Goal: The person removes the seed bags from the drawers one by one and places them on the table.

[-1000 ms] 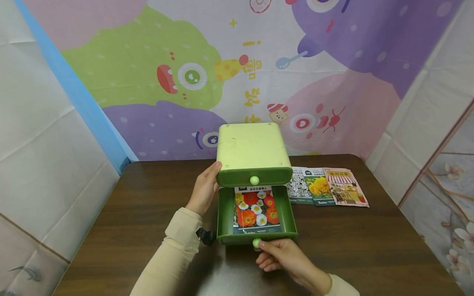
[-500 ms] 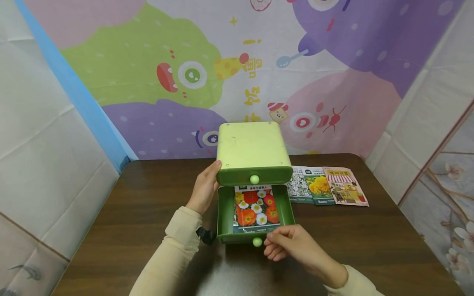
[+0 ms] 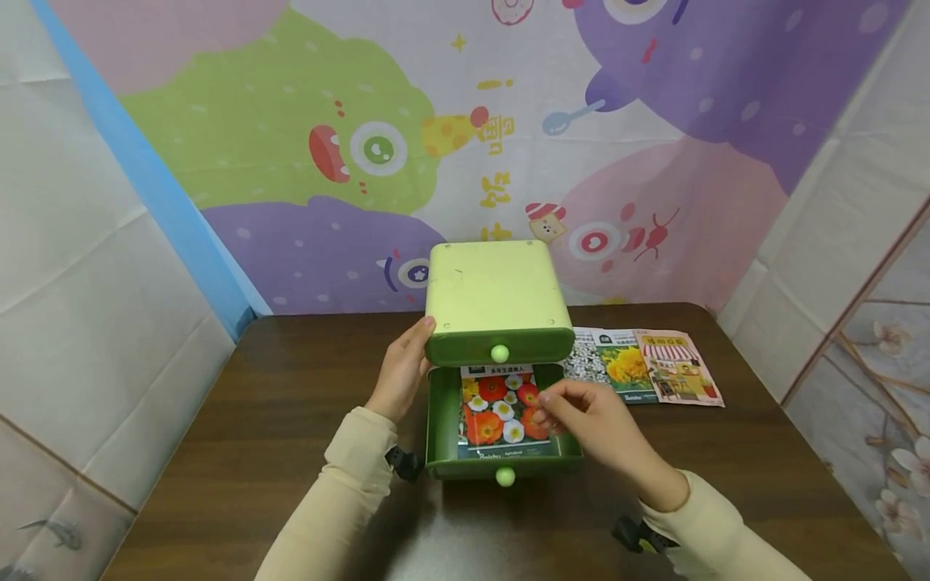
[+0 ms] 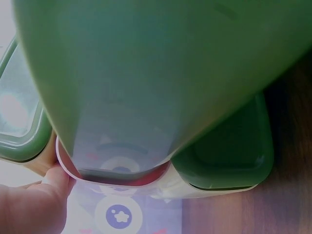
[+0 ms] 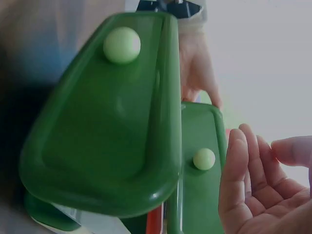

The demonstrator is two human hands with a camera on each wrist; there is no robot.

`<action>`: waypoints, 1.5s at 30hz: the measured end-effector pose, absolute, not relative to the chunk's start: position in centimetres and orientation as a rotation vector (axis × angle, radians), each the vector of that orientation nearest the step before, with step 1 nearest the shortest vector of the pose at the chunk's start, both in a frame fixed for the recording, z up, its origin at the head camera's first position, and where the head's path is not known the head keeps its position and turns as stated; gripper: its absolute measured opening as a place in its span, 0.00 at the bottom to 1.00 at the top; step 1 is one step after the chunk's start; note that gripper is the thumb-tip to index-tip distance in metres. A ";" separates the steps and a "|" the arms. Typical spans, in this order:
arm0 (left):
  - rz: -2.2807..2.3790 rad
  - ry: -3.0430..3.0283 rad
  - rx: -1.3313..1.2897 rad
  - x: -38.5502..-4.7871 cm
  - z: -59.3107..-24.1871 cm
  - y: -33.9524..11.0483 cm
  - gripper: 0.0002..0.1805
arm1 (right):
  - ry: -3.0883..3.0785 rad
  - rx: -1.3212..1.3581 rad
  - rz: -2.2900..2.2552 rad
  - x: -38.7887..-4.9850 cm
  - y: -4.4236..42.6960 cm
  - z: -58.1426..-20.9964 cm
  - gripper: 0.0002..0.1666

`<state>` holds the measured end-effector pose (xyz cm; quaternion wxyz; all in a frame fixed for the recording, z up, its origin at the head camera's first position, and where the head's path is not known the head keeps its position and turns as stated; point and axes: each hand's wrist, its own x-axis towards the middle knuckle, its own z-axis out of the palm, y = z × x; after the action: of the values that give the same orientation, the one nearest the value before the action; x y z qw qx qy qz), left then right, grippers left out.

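A pale yellow-green cabinet (image 3: 497, 282) with green drawers stands on the table. Its lower drawer (image 3: 465, 470) is pulled out, and a seed packet (image 3: 501, 411) printed with red and white flowers lies inside. My left hand (image 3: 398, 369) rests against the cabinet's left side, fingertips near the top front corner; the left wrist view shows that hand (image 4: 46, 200) touching the casing. Over the right part of the pulled-out drawer hovers my right hand (image 3: 599, 424), fingers loosely bent and holding nothing. In the right wrist view this hand (image 5: 265, 187) is beside the drawer fronts.
Right of the cabinet lie several packets: one with white flowers (image 3: 587, 361), one with yellow flowers (image 3: 626, 365) and a pink one with a striped awning (image 3: 679, 367). A cartoon-printed cloth (image 3: 291, 121) hangs behind the brown table (image 3: 291, 420).
My right hand has let go of the lower drawer's knob and moved up and to the right, over the drawer. The left hand and the cabinet have stayed in place.
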<state>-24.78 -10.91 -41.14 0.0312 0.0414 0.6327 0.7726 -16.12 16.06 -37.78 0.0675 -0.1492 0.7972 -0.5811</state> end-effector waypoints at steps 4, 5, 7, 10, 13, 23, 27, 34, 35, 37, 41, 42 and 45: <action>2.375 1.955 0.123 -24.7 -41.2 -10.9 0.37 | 2.495 -0.505 -1.671 -17.0 15.8 -37.8 0.17; 2.376 1.956 0.123 -24.7 -41.2 -10.9 0.36 | 2.533 -0.527 -1.633 -17.2 15.7 -37.9 0.16; 2.376 1.959 0.122 -24.6 -41.1 -10.8 0.36 | 2.619 -0.570 -1.525 -17.7 15.5 -38.3 0.14; 2.382 1.959 0.121 -24.6 -41.1 -10.8 0.36 | 2.742 -0.632 -1.315 -18.3 15.1 -38.8 0.14; 2.387 1.956 0.117 -24.6 -41.0 -10.8 0.36 | 2.844 -0.686 -1.092 -18.8 14.6 -39.4 0.15; 2.386 1.963 0.125 -24.7 -41.2 -10.8 0.36 | 2.994 -0.829 -0.516 -20.2 12.8 -40.9 0.29; 2.390 1.960 0.124 -24.7 -41.2 -10.8 0.36 | 2.984 -0.819 -0.411 -20.6 12.5 -41.4 0.34; 2.389 1.964 0.122 -24.7 -41.2 -10.7 0.36 | 2.956 -0.822 -0.327 -21.1 12.4 -42.3 0.44; 2.389 1.963 0.122 -24.7 -41.2 -10.7 0.36 | 2.946 -0.819 -0.328 -21.2 12.4 -42.3 0.44; 2.391 1.959 0.122 -24.7 -41.2 -10.7 0.36 | 2.933 -0.817 -0.323 -21.3 12.4 -42.5 0.45; 2.390 1.963 0.123 -24.6 -41.1 -10.7 0.36 | 2.932 -0.838 -0.288 -21.4 12.3 -42.6 0.45; 2.387 1.967 0.122 -24.6 -41.1 -10.7 0.36 | 2.931 -0.848 -0.285 -21.4 12.3 -42.6 0.45; 2.380 1.973 0.121 -24.5 -41.0 -10.7 0.36 | 2.923 -0.862 -0.288 -21.4 12.1 -42.6 0.46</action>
<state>-24.45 -10.71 -41.00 0.0239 0.0390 0.6375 0.7691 -21.36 12.06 -42.58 0.0401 -0.2814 0.9541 -0.0941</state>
